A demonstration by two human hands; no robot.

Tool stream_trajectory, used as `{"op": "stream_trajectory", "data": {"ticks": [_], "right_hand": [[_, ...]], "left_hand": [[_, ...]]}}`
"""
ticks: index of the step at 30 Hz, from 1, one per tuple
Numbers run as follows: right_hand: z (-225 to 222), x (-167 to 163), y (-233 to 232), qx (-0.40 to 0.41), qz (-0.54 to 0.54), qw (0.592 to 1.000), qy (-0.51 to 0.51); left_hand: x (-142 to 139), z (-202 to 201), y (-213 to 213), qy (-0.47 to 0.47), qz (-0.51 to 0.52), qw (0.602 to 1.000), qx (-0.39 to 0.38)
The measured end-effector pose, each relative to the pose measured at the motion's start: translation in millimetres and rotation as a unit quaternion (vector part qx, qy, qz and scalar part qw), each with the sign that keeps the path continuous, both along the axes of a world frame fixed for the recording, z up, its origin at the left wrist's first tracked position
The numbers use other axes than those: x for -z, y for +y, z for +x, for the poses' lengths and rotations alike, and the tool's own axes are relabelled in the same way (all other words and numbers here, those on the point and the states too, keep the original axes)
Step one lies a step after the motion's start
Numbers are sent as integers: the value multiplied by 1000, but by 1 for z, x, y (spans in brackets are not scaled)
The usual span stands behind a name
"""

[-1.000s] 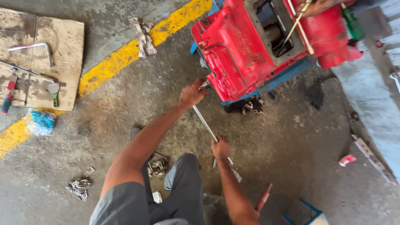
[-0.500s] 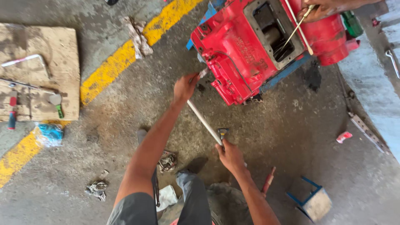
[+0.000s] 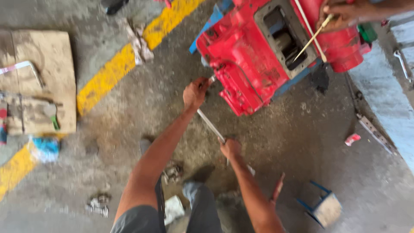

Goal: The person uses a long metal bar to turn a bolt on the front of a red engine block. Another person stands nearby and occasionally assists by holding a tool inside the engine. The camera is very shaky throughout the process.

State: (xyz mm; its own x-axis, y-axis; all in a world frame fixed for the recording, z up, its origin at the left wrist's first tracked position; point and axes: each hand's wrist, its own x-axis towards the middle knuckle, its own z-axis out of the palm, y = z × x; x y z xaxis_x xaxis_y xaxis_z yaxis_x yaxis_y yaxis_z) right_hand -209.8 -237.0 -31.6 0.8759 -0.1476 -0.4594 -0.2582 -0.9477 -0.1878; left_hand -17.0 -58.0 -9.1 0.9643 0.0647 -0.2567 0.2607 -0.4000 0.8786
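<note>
Bar held in both hands at red housing

Bar (image 3: 210,125), long and metal, runs on a slant from the lower corner of the red housing (image 3: 254,64) down toward the person. Left hand (image 3: 195,92) is clenched around its upper end, touching the housing. Right hand (image 3: 230,149) grasps its lower part, fingers closed. Housing sits on the concrete floor (image 3: 310,138) on a blue frame. Another person's hand (image 3: 345,13) holds a thin stick (image 3: 312,36) in the housing's top opening.

Head camera, looking steeply down, floor (image 3: 129,129) near.
</note>
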Motion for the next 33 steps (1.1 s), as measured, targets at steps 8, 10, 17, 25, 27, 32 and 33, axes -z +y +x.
{"op": "stream_trajectory", "data": {"ticks": [8,10,17,25,27,32,33], "right_hand": [[6,-11,12,-33,1,993,-116],[9,-16,13,-6,48,991,-124],[11,-8,20,-12,90,972,-217],[-6,-16,7,-22,131,970,-205],[4,-12,15,-18,161,975,-155],[-35,-16,-4,-46,166,979,-106],[-44,-23,-4,-22,170,982,-74]], "left_hand": [[1,6,6,-7,85,995,52],[-1,5,7,-21,96,994,55],[0,1,8,-36,112,992,56],[-9,-17,-1,-117,102,986,59],[-11,-6,9,-138,69,986,59],[4,-20,23,-68,65,994,46],[5,-21,28,-40,50,998,26]]}}
